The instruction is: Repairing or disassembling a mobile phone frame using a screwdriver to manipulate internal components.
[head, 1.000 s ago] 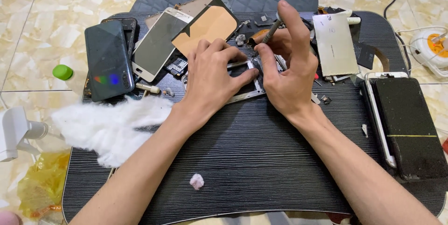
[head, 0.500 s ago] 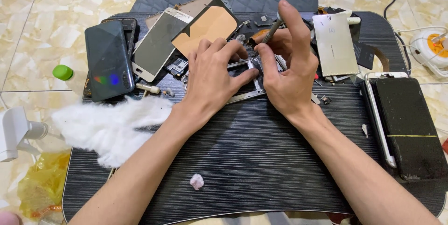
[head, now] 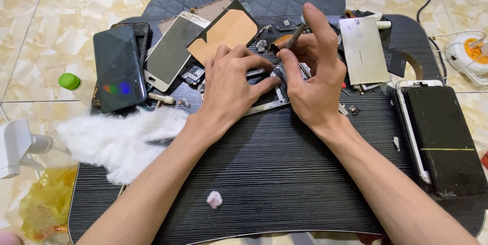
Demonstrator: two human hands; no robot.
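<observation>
A silver metal phone frame (head: pixel 264 103) is lying flat near the middle of the dark ridged tabletop (head: pixel 274 174), mostly hidden under both hands. The left hand (head: pixel 231 85) is pressing down on it palm-down, fingers curled over its upper edge and thumb stretched along its lower rail. The right hand (head: pixel 315 80) is resting its heel just beside the frame and is closing thumb and fingers around a thin screwdriver with an orange-and-dark handle (head: pixel 287 41), index finger lying on top, the tip pointing down into the frame.

Just above the hands, a tan phone back panel with black edging (head: pixel 226 31) is leaning over a grey-screened phone with a white bezel (head: pixel 173 54). A dark phone with a glossy back (head: pixel 118 67) is lying further left. A silver rectangular metal plate (head: pixel 363 49) is sitting to the right, and a black phone in a white frame (head: pixel 442 138) is lying at the right edge. A wad of white cotton (head: pixel 117 138) is spreading over the left edge.
</observation>
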